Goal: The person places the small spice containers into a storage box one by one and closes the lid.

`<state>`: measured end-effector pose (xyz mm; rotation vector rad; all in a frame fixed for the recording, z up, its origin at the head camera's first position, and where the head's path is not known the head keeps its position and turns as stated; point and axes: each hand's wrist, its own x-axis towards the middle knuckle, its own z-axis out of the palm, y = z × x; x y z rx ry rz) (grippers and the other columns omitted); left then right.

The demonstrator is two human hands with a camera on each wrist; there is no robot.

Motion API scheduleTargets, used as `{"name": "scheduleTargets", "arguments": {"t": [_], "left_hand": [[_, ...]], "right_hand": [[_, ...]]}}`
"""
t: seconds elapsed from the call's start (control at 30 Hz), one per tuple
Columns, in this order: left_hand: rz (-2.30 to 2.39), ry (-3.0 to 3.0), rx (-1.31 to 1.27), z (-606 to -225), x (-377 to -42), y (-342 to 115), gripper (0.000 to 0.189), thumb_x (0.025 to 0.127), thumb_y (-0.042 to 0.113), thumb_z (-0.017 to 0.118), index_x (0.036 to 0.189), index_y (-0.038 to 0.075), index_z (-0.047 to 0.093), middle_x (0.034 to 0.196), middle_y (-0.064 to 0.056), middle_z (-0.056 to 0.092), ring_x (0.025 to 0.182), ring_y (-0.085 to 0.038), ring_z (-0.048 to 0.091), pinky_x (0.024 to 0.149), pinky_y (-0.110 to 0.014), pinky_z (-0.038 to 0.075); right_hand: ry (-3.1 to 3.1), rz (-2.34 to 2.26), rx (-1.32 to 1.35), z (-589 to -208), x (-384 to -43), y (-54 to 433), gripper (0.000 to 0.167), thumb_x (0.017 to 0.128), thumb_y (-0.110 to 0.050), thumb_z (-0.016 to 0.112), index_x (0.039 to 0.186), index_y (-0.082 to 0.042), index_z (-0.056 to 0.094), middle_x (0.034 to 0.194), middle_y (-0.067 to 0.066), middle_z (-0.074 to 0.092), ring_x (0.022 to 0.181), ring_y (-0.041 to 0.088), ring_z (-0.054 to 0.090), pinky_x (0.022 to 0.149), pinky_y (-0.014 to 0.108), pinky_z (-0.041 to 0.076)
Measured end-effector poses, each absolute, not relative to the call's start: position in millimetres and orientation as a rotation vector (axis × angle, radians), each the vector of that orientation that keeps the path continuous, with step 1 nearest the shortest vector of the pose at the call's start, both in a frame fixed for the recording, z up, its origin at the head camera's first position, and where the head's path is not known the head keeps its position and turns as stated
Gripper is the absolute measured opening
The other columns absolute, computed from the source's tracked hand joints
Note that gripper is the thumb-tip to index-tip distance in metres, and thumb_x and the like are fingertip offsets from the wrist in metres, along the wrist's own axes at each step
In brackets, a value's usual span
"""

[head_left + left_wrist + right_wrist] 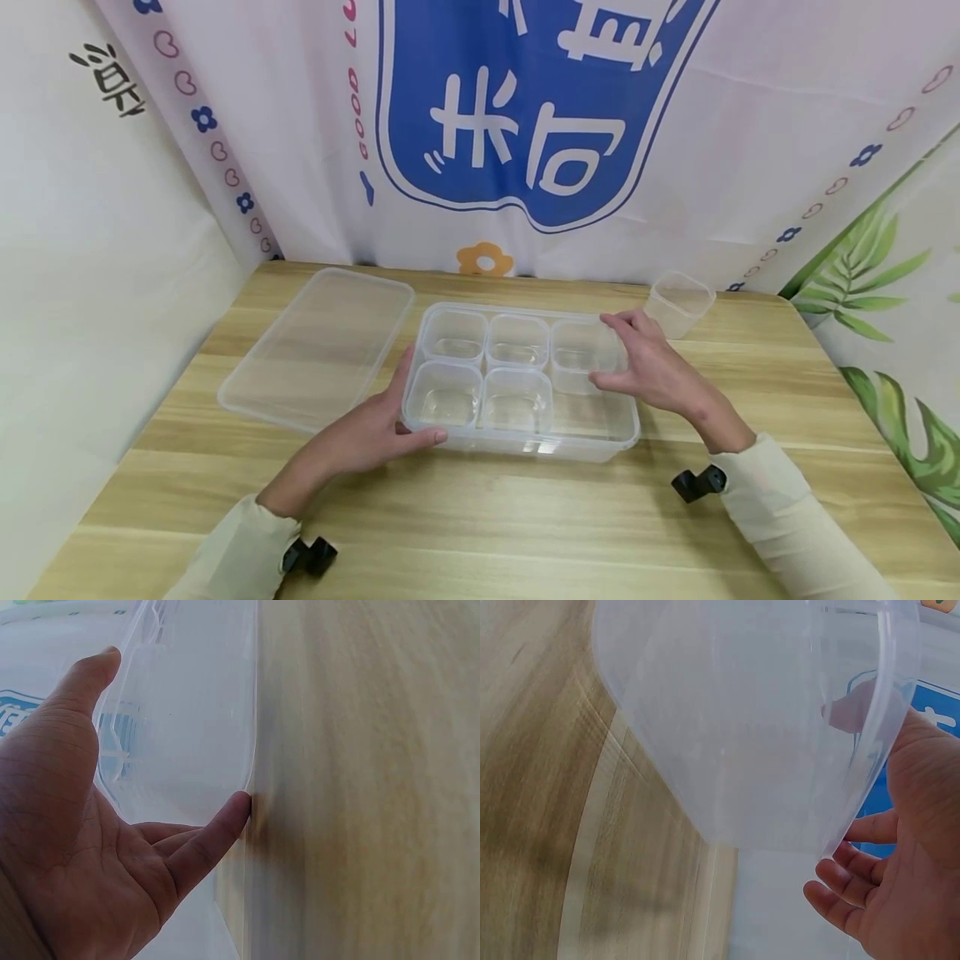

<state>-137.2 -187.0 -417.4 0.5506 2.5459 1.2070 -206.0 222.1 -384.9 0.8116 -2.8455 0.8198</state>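
Note:
A clear plastic storage box [577, 450] lies on the table, with several small clear containers [517, 400] in two rows inside it. My right hand [656, 367] reaches over the box's right end and holds the small container at the back right [577, 354] between thumb and fingers. Through the box wall, the right wrist view shows the thumb [847, 712] inside the rim. At the front left corner, my left hand [375, 425] rests against the box, thumb along the front rim and fingers at the left end. Its little finger [217, 832] touches the lower wall, nearly straight.
A translucent flat lid [318, 346] lies left of the box. Another small clear container [678, 304] stands behind my right hand, near the table's back edge. A printed curtain [315, 133] hangs behind the wooden table [480, 533]. Each sleeve carries a black wrist device [697, 483].

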Motion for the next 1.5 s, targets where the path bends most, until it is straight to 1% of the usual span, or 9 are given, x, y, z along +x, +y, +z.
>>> {"name": "scheduleTargets", "arguments": {"t": [0.13,0.37,0.7,0.83,0.93,1.1,1.23,1.4,1.5], "left_hand": [[1.225,2.538,0.561,-416.7,-137.4,-186.6,0.123,0.091,0.052,0.077,0.161,0.032,-0.023,0.137,-0.022,0.055,0.094,-0.022,0.061,0.076,-0.039,0.050],[1.227,2.553,0.576,-417.8,-137.9,-186.1,0.123,0.091,0.052,0.077,0.161,0.031,-0.022,0.138,-0.021,0.055,0.101,-0.023,0.061,0.082,-0.041,0.050],[1.230,2.547,0.576,-417.6,-137.7,-186.7,0.123,0.091,0.051,0.077,0.161,0.031,-0.022,0.136,-0.020,0.056,0.098,-0.022,0.061,0.080,-0.040,0.050],[1.224,2.546,0.568,-418.0,-137.6,-187.2,0.123,0.091,0.051,0.077,0.161,0.031,-0.023,0.135,-0.020,0.057,0.096,-0.021,0.061,0.079,-0.040,0.050],[1.227,2.540,0.563,-418.4,-137.6,-187.3,0.123,0.091,0.052,0.077,0.161,0.032,-0.023,0.135,-0.021,0.057,0.096,-0.021,0.061,0.078,-0.040,0.050],[1.222,2.547,0.561,-418.6,-137.7,-187.3,0.123,0.091,0.052,0.077,0.161,0.032,-0.022,0.135,-0.020,0.057,0.098,-0.021,0.061,0.080,-0.041,0.050],[1.220,2.554,0.559,-418.5,-137.5,-187.3,0.123,0.091,0.052,0.077,0.162,0.031,-0.022,0.135,-0.020,0.057,0.099,-0.021,0.061,0.081,-0.041,0.050],[1.234,2.549,0.562,-418.7,-137.3,-186.9,0.123,0.091,0.052,0.077,0.162,0.032,-0.021,0.134,-0.020,0.058,0.099,-0.022,0.061,0.081,-0.042,0.050],[1.238,2.549,0.564,-418.8,-137.3,-186.7,0.123,0.091,0.052,0.077,0.162,0.033,-0.021,0.133,-0.020,0.058,0.099,-0.022,0.061,0.081,-0.042,0.050]], "right_hand": [[-2.858,0.824,0.799,-385.1,-205.0,221.5,0.087,0.083,-0.024,0.086,0.150,0.010,0.042,0.135,0.024,0.043,0.123,0.041,0.040,0.101,0.058,0.038],[-2.871,0.832,0.783,-385.6,-205.5,221.8,0.086,0.085,-0.024,0.085,0.151,0.008,0.041,0.137,0.025,0.042,0.124,0.041,0.040,0.101,0.059,0.038],[-2.870,0.874,0.784,-387.0,-204.6,224.5,0.086,0.088,-0.026,0.083,0.154,0.004,0.038,0.138,0.023,0.041,0.125,0.038,0.040,0.101,0.059,0.038],[-2.842,0.908,0.781,-386.0,-204.2,229.0,0.082,0.090,-0.025,0.081,0.154,0.004,0.039,0.138,0.024,0.042,0.118,0.038,0.045,0.095,0.058,0.043],[-2.789,0.958,0.751,-384.6,-205.4,235.8,0.073,0.094,-0.020,0.077,0.152,0.005,0.040,0.137,0.026,0.043,0.114,0.040,0.047,0.091,0.058,0.045],[-2.690,1.066,0.633,-385.6,-213.2,253.0,0.058,0.100,-0.012,0.069,0.148,0.007,0.044,0.138,0.029,0.044,0.119,0.042,0.047,0.093,0.059,0.043],[-2.641,1.086,0.504,-389.3,-221.5,269.7,0.052,0.101,-0.011,0.067,0.144,0.010,0.047,0.135,0.031,0.047,0.117,0.043,0.047,0.091,0.058,0.042],[-2.619,1.024,0.342,-393.2,-231.9,291.4,0.055,0.102,-0.014,0.065,0.145,0.012,0.045,0.134,0.034,0.044,0.116,0.047,0.044,0.088,0.056,0.041],[-2.634,1.017,0.235,-391.2,-236.7,300.8,0.062,0.102,-0.020,0.065,0.148,0.012,0.040,0.139,0.035,0.037,0.121,0.050,0.041,0.092,0.059,0.039]]}}
